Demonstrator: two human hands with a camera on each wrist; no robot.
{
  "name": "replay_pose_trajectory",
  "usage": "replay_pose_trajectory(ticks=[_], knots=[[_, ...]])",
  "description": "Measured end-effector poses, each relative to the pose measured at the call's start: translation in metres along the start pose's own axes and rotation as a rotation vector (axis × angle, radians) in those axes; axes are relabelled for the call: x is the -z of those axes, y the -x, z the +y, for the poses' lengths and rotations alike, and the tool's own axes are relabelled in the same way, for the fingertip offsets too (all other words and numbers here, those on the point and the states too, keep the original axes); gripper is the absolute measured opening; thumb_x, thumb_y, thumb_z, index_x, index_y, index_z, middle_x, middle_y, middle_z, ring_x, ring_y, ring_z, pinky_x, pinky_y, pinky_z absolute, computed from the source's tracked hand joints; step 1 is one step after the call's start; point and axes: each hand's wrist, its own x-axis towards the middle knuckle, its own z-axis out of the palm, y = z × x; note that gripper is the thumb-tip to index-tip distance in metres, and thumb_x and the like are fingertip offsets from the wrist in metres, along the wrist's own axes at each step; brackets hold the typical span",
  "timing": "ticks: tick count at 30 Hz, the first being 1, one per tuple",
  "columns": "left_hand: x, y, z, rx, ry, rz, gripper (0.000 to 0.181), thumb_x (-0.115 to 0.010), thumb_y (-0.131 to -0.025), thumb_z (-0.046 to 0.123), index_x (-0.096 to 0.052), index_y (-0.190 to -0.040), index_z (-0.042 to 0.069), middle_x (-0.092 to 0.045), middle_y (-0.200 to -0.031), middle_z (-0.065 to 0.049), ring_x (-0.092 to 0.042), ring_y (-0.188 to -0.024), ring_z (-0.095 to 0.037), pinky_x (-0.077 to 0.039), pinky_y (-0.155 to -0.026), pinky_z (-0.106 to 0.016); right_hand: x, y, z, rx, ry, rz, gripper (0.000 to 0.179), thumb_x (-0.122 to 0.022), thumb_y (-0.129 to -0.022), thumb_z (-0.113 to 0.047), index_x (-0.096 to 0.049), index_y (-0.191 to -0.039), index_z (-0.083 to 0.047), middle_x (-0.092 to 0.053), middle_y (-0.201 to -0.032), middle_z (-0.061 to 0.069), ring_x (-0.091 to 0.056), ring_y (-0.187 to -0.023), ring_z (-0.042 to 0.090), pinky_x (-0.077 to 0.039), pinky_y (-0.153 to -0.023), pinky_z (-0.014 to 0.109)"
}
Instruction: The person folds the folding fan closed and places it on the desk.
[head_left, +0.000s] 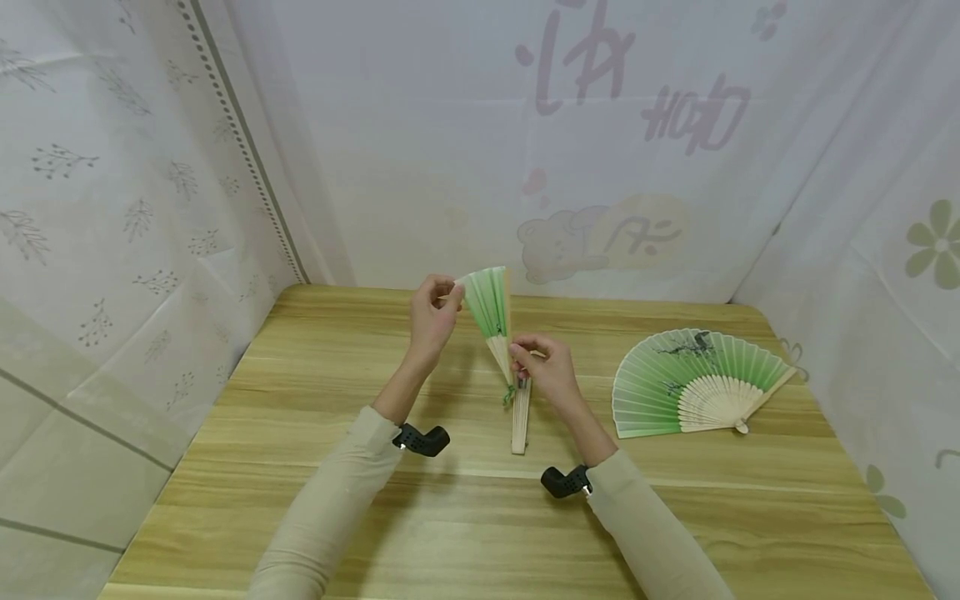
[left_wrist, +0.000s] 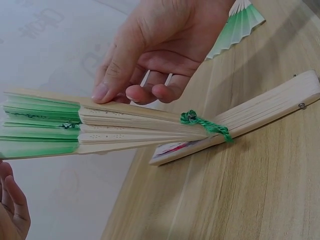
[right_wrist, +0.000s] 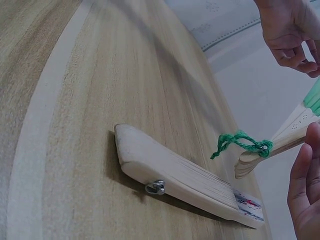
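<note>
The fingers of the left hand (head_left: 433, 323) pinch the upper left corner of a partly opened green fan (head_left: 489, 302). The fingers of the right hand (head_left: 546, 367) pinch the same fan at its right outer stick, with the thumb lying against the wood. This fan is held in the air above the counter (head_left: 322, 367), near the middle, its green leaf upward and its pale ribs narrowing downward. At the narrow end a green cord (left_wrist: 214, 127) is tied.

Just below, a folded fan (head_left: 520, 425) lies on the counter; it has a small metal loop (right_wrist: 155, 187) at one end and some red and dark print at the other. Farther to the right lies a spread fan (head_left: 693, 387), also green, with dark branches painted on it. Behind the counter hangs a pale cloth (head_left: 390, 150) with faint writing and a bear.
</note>
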Motion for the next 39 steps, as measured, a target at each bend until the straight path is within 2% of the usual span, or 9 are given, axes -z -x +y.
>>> replay_pose_trajectory(ticks=[5, 6, 11, 17, 22, 29, 34, 39], knots=[[-0.001, -0.010, -0.028, 0.011, -0.001, 0.003, 0.017, -0.062, -0.102, 0.006, -0.062, -0.112, -0.008, -0.062, -0.105, -0.023, -0.057, -0.071, -0.013, -0.051, -0.067, -0.029, 0.000, 0.000, 0.002, -0.017, -0.015, 0.001, 0.015, -0.072, -0.096, -0.004, -0.070, -0.104, 0.009, -0.066, -0.092, 0.021, -0.065, -0.070, 0.024, -0.059, -0.062, 0.035], [-0.001, -0.010, -0.029, 0.012, -0.003, 0.003, 0.018, -0.062, -0.102, 0.007, -0.062, -0.112, -0.007, -0.062, -0.105, -0.022, -0.057, -0.071, -0.013, -0.051, -0.068, -0.030, 0.000, 0.000, 0.002, -0.017, -0.015, 0.004, 0.014, -0.071, -0.096, -0.002, -0.070, -0.104, 0.009, -0.066, -0.092, 0.020, -0.065, -0.069, 0.024, -0.058, -0.061, 0.035], [-0.002, -0.010, -0.028, 0.025, -0.016, 0.010, 0.015, -0.065, -0.101, 0.010, -0.065, -0.110, -0.003, -0.064, -0.099, -0.014, -0.056, -0.072, -0.015, -0.049, -0.066, -0.027, 0.000, -0.001, 0.003, -0.033, -0.009, 0.012, 0.014, -0.071, -0.096, -0.001, -0.069, -0.106, 0.008, -0.067, -0.092, 0.017, -0.066, -0.068, 0.020, -0.059, -0.062, 0.036], [-0.001, -0.012, -0.027, 0.031, -0.004, 0.024, 0.011, -0.065, -0.101, 0.009, -0.066, -0.107, -0.001, -0.064, -0.096, -0.007, -0.056, -0.076, -0.024, -0.047, -0.065, -0.024, 0.001, -0.001, 0.005, -0.059, 0.002, 0.007, 0.019, -0.071, -0.097, -0.006, -0.069, -0.112, 0.007, -0.067, -0.094, 0.017, -0.067, -0.070, 0.021, -0.060, -0.066, 0.041], [0.001, -0.012, -0.026, 0.033, 0.007, 0.028, 0.011, -0.066, -0.101, 0.009, -0.066, -0.105, -0.001, -0.063, -0.092, -0.005, -0.054, -0.074, -0.023, -0.045, -0.062, -0.023, 0.002, 0.000, 0.006, -0.091, 0.015, -0.027, 0.027, -0.070, -0.098, -0.008, -0.068, -0.120, 0.007, -0.067, -0.097, 0.016, -0.066, -0.072, 0.020, -0.058, -0.064, 0.034], [0.003, -0.012, -0.027, 0.035, 0.012, 0.026, 0.014, -0.065, -0.101, 0.009, -0.065, -0.108, -0.003, -0.062, -0.094, -0.008, -0.054, -0.077, -0.035, -0.044, -0.061, -0.023, 0.002, 0.001, 0.007, -0.098, 0.019, -0.055, 0.027, -0.068, -0.100, -0.008, -0.068, -0.122, 0.008, -0.066, -0.101, 0.016, -0.063, -0.070, 0.019, -0.056, -0.062, 0.029], [0.003, -0.012, -0.028, 0.023, 0.016, 0.028, 0.017, -0.064, -0.101, 0.010, -0.064, -0.110, -0.004, -0.061, -0.100, -0.015, -0.052, -0.073, -0.020, -0.045, -0.062, -0.023, 0.003, 0.001, 0.008, -0.087, 0.016, -0.067, 0.027, -0.067, -0.100, -0.008, -0.068, -0.121, 0.008, -0.065, -0.101, 0.016, -0.064, -0.071, 0.019, -0.057, -0.063, 0.029], [0.003, -0.012, -0.027, 0.034, 0.005, 0.042, 0.015, -0.064, -0.101, 0.010, -0.065, -0.109, -0.003, -0.061, -0.100, -0.010, -0.051, -0.070, -0.013, -0.045, -0.063, -0.023, 0.002, 0.001, 0.008, -0.085, 0.017, -0.074, 0.025, -0.066, -0.100, -0.008, -0.068, -0.120, 0.008, -0.064, -0.099, 0.016, -0.063, -0.071, 0.019, -0.057, -0.063, 0.029]])
